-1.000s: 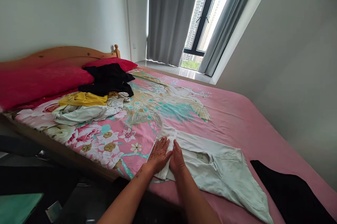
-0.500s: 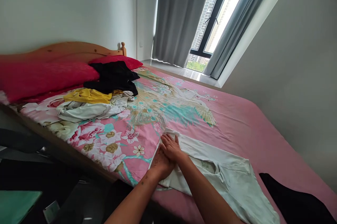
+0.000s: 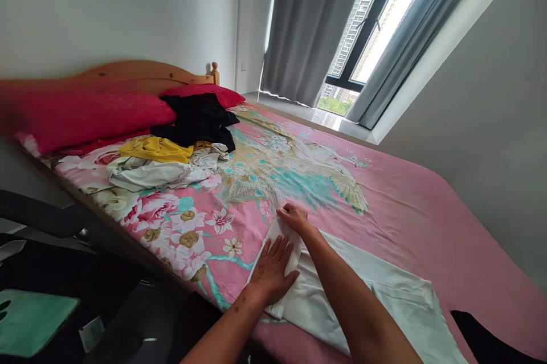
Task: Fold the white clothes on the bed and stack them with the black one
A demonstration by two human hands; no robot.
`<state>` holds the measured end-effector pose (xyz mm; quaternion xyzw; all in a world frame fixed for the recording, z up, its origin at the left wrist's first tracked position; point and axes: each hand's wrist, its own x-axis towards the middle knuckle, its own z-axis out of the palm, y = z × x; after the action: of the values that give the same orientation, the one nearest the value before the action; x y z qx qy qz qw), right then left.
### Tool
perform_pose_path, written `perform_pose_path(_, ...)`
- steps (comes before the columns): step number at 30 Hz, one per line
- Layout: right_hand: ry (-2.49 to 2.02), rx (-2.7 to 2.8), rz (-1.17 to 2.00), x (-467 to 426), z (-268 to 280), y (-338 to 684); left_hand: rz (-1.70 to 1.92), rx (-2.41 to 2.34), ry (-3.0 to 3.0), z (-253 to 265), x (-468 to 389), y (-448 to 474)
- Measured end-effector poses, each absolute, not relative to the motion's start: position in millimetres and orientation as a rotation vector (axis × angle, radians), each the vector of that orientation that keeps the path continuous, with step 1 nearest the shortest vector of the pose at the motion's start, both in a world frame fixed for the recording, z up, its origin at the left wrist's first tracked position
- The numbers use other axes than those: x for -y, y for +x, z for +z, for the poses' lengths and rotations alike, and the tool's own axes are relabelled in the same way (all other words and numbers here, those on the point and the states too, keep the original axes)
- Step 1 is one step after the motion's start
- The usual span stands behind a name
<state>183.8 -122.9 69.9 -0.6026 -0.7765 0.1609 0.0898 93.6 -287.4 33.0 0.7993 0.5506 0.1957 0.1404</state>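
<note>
A white T-shirt (image 3: 405, 301) lies flat on the bed in front of me, its near-left end folded over in a narrow strip. My left hand (image 3: 273, 270) rests palm down on that strip, fingers spread. Just beyond it, my right hand (image 3: 294, 219) has its fingers curled at the strip's far corner, pinching the cloth. My right forearm crosses over the shirt and hides part of its middle.
The bed has a pink floral sheet (image 3: 410, 210). Near the red pillow (image 3: 98, 119) lie a black garment (image 3: 200, 119), a yellow one (image 3: 158, 149) and a white one (image 3: 149, 173). Black cloth (image 3: 491, 335) is at right; a green laptop-like object (image 3: 38, 318) sits lower left.
My hands, earlier one over the other on the shirt's end, are now apart. The right has gone to the far corner; the left lies flat on the strip. The view has shifted slightly.
</note>
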Motion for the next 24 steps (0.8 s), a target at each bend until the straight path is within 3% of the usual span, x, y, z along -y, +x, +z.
perform_pose_path(10, -1.808, 2.284, 0.397, 122.9, 58.4, 167.0, 0.544, -1.595, 2.272, 34.6, 285.7, 93.9)
perform_pose_path(16, -1.746, 2.249, 0.331, 200.3, 64.3, 161.4, 0.565, -1.632, 2.392, 33.2, 279.0, 99.7)
perform_pose_path(24, -1.742, 1.99, 0.685, 246.9, 50.1, 177.0, 0.448, -1.625, 2.474, 24.2, 278.2, 102.1)
